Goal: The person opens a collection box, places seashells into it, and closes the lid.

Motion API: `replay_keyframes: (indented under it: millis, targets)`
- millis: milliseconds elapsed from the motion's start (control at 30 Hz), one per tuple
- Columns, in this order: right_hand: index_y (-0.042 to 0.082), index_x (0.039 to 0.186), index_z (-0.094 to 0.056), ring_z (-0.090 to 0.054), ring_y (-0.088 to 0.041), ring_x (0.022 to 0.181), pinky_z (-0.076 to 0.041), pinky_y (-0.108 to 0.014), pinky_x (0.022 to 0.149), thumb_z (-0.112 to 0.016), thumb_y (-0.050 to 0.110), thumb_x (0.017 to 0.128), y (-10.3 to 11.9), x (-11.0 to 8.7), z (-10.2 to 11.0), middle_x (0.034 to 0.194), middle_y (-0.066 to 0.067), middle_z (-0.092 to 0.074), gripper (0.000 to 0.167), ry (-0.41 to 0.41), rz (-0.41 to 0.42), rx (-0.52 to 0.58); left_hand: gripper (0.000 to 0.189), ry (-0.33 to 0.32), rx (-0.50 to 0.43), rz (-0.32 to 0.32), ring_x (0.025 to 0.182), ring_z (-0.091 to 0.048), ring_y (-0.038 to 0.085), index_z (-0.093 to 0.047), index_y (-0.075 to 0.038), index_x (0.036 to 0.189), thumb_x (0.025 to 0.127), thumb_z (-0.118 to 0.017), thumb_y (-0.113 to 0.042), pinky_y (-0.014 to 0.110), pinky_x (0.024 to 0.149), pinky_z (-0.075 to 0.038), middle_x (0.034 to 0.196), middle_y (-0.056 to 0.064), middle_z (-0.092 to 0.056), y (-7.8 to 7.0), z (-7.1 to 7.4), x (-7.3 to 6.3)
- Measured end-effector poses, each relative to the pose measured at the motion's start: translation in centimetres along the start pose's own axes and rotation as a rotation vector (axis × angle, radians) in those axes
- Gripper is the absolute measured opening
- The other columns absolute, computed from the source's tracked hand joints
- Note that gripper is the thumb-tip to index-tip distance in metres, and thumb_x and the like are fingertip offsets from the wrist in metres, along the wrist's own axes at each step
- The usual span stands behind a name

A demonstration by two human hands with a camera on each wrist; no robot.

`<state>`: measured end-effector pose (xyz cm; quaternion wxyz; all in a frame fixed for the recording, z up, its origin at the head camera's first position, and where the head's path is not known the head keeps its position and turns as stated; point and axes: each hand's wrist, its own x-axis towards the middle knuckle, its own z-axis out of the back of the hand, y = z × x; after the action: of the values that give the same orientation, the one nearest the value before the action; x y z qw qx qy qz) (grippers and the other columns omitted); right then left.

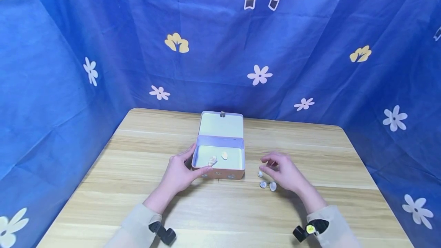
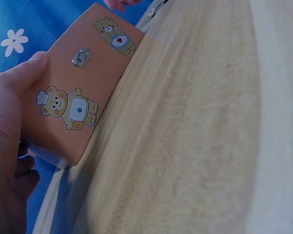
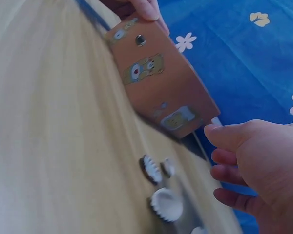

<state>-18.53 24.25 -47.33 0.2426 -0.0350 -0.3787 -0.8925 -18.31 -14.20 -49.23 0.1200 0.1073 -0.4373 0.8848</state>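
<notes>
An orange tin box [image 1: 224, 174] with bear pictures stands on the table, its lid [image 1: 221, 124] raised at the back. Two seashells lie inside: a ridged spiral shell [image 1: 212, 160] and a small pale shell [image 1: 224, 155]. At the box's left front corner, my left hand [image 1: 180, 169] grips it, thumb along the front rim and fingers down the left side. To the right of the box, my right hand [image 1: 283, 171] hovers over small ridged shells [image 3: 167, 204], with its fingers loosely bent and nothing seen between them. Beside that hand is a white shell [image 1: 273, 186].
The wooden table [image 1: 220, 213] has rounded back corners. Blue cloth [image 1: 213, 60] with flower prints hangs behind it and along both sides. A metal clasp [image 1: 222, 114] sits on the raised lid's top edge. Each wrist carries a black camera [image 1: 164, 233].
</notes>
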Motion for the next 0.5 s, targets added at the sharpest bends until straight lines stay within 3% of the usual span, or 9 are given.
replay_keyframes:
  millis: [333,500]
  targets:
    - [0.002,0.115,-0.077,-0.068,-0.009,0.089,-0.061,-0.034,0.08,-0.084,0.015,0.093,-1.3,-1.2,-1.3,0.102,0.001,-0.073,0.026,0.01,-0.016,0.026,0.107,0.003,0.006,0.006,0.139,-0.052,0.034,-0.053,0.001,0.153,0.073,-0.096,-0.055,0.051,0.115,-0.044,0.149,0.016,-0.055,-0.5,0.2,-0.1]
    - [0.007,0.113,-0.078,-0.065,-0.008,0.088,-0.058,-0.031,0.079,-0.085,0.019,0.093,-1.7,-1.6,-1.8,0.099,0.007,-0.071,0.025,0.022,-0.043,-0.001,0.109,0.001,0.007,0.003,0.138,-0.053,0.035,-0.052,0.001,0.153,0.073,-0.093,-0.061,0.051,0.115,-0.044,0.148,0.018,-0.055,-0.3,0.2,-0.1]
